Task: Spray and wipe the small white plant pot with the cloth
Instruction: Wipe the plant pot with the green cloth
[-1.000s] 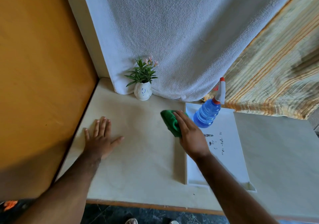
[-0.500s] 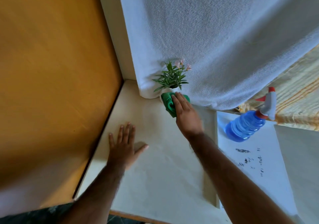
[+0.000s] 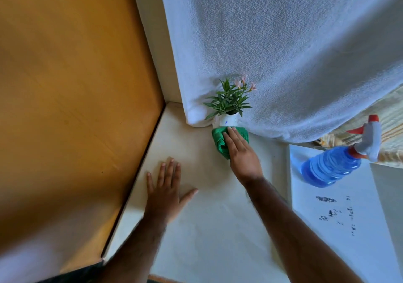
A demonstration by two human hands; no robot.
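The small white plant pot (image 3: 226,120) stands at the back of the table against a hanging white towel, with a green plant and pink flowers in it. My right hand (image 3: 241,152) presses the green cloth (image 3: 220,141) against the pot's front, and the cloth hides the pot's lower half. My left hand (image 3: 166,190) lies flat on the table, fingers spread, holding nothing. The blue spray bottle (image 3: 331,166) with a white and red trigger stands to the right on a white tray.
A white tray (image 3: 349,250) with dark specks lies at the right. A white towel (image 3: 283,53) hangs behind the pot, and striped fabric (image 3: 390,119) shows beyond it. An orange wooden panel (image 3: 65,97) walls off the left side of the cream table (image 3: 207,228).
My right hand carried the green cloth from beside the tray up to the pot and now presses it on the pot's front. The left hand stayed flat on the table.
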